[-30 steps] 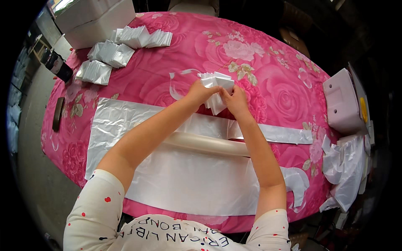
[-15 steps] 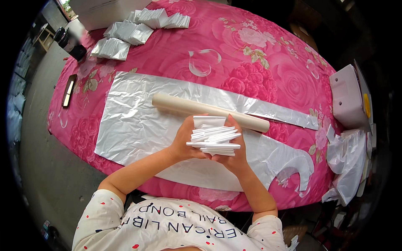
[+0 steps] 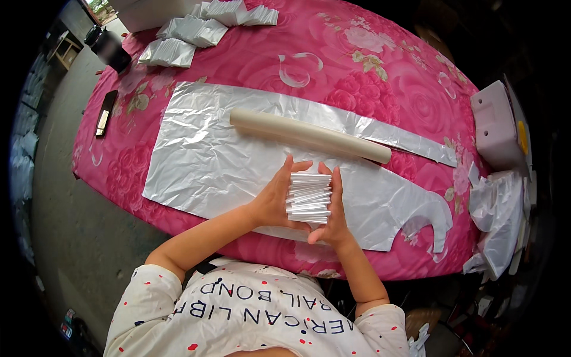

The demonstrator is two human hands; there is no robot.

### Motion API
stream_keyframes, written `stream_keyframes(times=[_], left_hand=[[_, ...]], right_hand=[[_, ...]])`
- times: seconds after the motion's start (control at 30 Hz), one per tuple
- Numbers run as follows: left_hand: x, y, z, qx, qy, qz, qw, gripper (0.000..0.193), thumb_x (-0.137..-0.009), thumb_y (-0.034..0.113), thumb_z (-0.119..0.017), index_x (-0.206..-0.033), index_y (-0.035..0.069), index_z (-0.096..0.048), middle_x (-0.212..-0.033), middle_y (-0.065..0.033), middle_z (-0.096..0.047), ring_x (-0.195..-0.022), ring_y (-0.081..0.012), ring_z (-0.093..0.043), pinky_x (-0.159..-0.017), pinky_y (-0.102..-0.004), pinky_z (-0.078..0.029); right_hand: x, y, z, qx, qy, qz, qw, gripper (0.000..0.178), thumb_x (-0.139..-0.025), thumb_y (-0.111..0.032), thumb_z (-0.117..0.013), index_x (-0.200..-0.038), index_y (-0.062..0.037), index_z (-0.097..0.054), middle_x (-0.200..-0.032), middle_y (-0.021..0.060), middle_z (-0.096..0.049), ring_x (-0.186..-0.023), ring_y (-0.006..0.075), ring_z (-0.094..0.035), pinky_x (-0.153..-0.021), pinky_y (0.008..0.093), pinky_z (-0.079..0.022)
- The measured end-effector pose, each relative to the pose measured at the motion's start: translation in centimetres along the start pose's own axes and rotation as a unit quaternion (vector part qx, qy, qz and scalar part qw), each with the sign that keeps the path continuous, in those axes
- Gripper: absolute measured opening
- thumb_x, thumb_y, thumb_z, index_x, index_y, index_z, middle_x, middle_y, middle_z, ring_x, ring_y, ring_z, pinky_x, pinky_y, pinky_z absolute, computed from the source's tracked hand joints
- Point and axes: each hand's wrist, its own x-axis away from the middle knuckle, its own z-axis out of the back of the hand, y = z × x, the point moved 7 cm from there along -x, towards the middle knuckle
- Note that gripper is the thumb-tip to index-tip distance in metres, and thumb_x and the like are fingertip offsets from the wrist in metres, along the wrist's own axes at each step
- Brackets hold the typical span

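Between my palms stands a stack of folded white plastic bags (image 3: 308,199), its folded edges facing up. My left hand (image 3: 278,195) presses its left side, and my right hand (image 3: 335,209) presses its right side. Beneath them, a flattened sheet of shiny silvery-white plastic (image 3: 196,149) spreads over the table, its right end cut in a curved handle shape. A cream cardboard tube (image 3: 309,135) lies slantwise on the sheet, just beyond my hands.
Several bundles of folded bags (image 3: 169,53) sit at the far left beside a white box (image 3: 143,15) and a dark jar (image 3: 107,47). A black-handled cutter (image 3: 106,113) lies near the left edge. At right are a pinkish-white container (image 3: 495,122) and crumpled plastic (image 3: 496,208). Pink floral cloth (image 3: 416,113) covers the table.
The stack is squared up and more even between my palms; before, its pieces stuck out unevenly. My fingers have straightened along its sides. The whole view has shifted slightly.
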Motion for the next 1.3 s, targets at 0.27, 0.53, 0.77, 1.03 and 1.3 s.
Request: stream_keyframes(times=[0.27,0.53,0.77,1.03,1.3], left_hand=[[1.6,-1.5,-0.7,-0.176,-0.089,0.044,0.979,0.127,-0.051,0.034,-0.087,-0.140,-0.003,-0.005,-0.133,-0.0243,-0.034,-0.121,-0.0402,-0.037,-0.104,-0.0463,-0.027],[1.3,0.1,-0.7,-0.131,-0.043,0.028,0.990,0.121,-0.058,0.019,-0.082,-0.139,-0.008,0.004,-0.122,-0.0228,-0.044,-0.111,-0.0404,-0.042,-0.099,-0.0480,-0.031],[1.1,0.5,-2.1,-0.168,-0.055,0.051,0.983,0.126,-0.061,0.015,-0.080,-0.139,-0.002,0.018,-0.123,-0.0243,-0.043,-0.108,-0.0399,-0.046,-0.097,-0.0454,-0.035],[-0.5,0.6,-1.3,-0.119,-0.062,0.076,0.988,0.110,-0.062,0.012,-0.075,-0.142,-0.002,-0.002,-0.124,-0.0205,-0.043,-0.112,-0.0387,-0.043,-0.099,-0.0437,-0.033],[-2.0,3.2,-0.8,-0.156,-0.073,0.031,0.984,0.106,-0.062,0.020,-0.077,-0.141,-0.002,-0.010,-0.132,-0.0218,-0.037,-0.119,-0.0375,-0.037,-0.102,-0.0452,-0.030]], right_hand=[[1.5,-1.1,0.3,0.225,-0.009,0.059,0.972,0.128,-0.051,-0.071,-0.070,-0.140,0.0012,-0.012,-0.142,0.0216,-0.021,-0.128,0.0382,-0.024,-0.106,0.0517,-0.013],[-1.9,-6.8,-1.1,0.538,-0.187,-0.027,0.822,0.093,-0.060,-0.021,-0.075,-0.137,0.0007,-0.028,-0.120,0.0165,-0.046,-0.117,0.0293,-0.042,-0.105,0.0480,-0.023],[-1.8,-7.8,-1.4,0.510,-0.178,-0.057,0.840,0.085,-0.056,-0.008,-0.073,-0.130,0.0028,-0.034,-0.111,0.0158,-0.050,-0.108,0.0299,-0.047,-0.095,0.0436,-0.035],[-2.8,-6.0,1.9,0.336,-0.075,0.002,0.939,0.060,-0.055,-0.004,-0.073,-0.109,-0.0022,-0.046,-0.097,0.0136,-0.055,-0.089,0.0289,-0.055,-0.079,0.0359,-0.046],[0.0,0.6,4.0,0.018,-0.008,-0.110,0.994,0.061,-0.060,0.001,-0.073,-0.114,-0.0060,-0.046,-0.102,0.0089,-0.053,-0.095,0.0181,-0.056,-0.077,0.0293,-0.048]])
